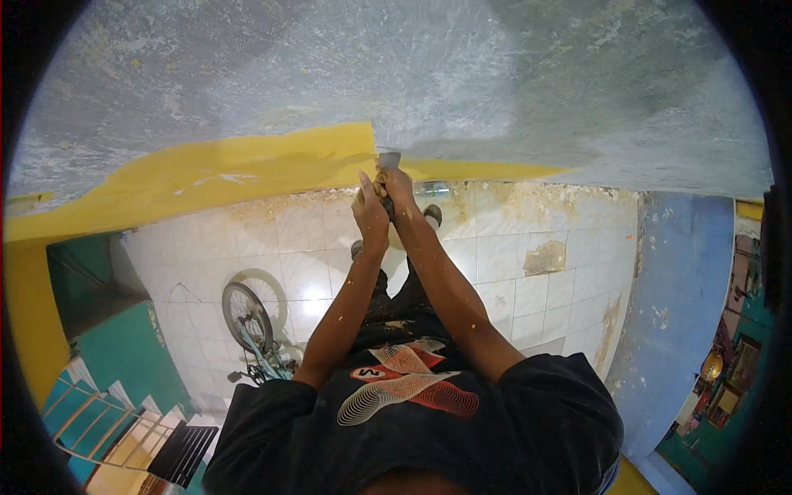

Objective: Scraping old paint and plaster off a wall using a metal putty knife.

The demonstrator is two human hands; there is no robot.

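Observation:
Close in front of the wall, my two hands are together on a scraper [388, 159] with a flat grey blade. My right hand [398, 188] is closed round its handle, near the blade. Just beside and below it, my left hand [371, 216] is closed on the handle too, its thumb pointing up. The blade meets the wall at the band of yellow paint [272, 157], where the yellow ends in a sharp step. Above the band, the wall is patchy, scuffed grey [462, 74]. Most of the handle is hidden by my fingers.
Light floor tiles [305, 272] lie far below, with crumbs along the wall's foot and a broken tile patch [544, 258]. A bicycle [252, 326] stands at the left, near a metal rack [107, 417]. A blue wall [672, 289] rises at the right, beside cluttered shelves [734, 375].

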